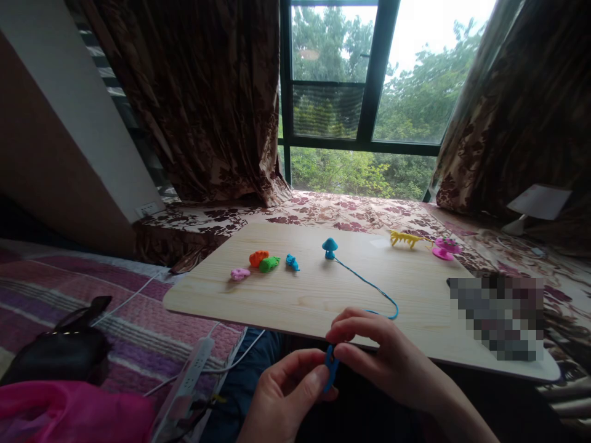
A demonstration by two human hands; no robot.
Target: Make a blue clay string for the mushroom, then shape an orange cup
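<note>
Just off the table's front edge, I hold a small flat blue piece (pixel 330 368) between my two hands; its exact kind is unclear. The thumb and fingers of my left hand (pixel 295 384) pinch its lower part. Fingertips of my right hand (pixel 381 351) close on its upper end. A thin blue cord (pixel 369 282) runs from a blue mushroom-shaped figure (pixel 329 247) standing on the table and curves round behind my right hand, where its end is hidden. To the left of the mushroom lies a small blue lump (pixel 292 263).
The pale wooden table (pixel 286 301) carries orange (pixel 258 257), green (pixel 269 264) and pink (pixel 239 274) lumps at left. A yellow many-legged figure (pixel 404 239) and a pink stand (pixel 446 248) are at the far right. A power strip (pixel 189 375) lies at lower left.
</note>
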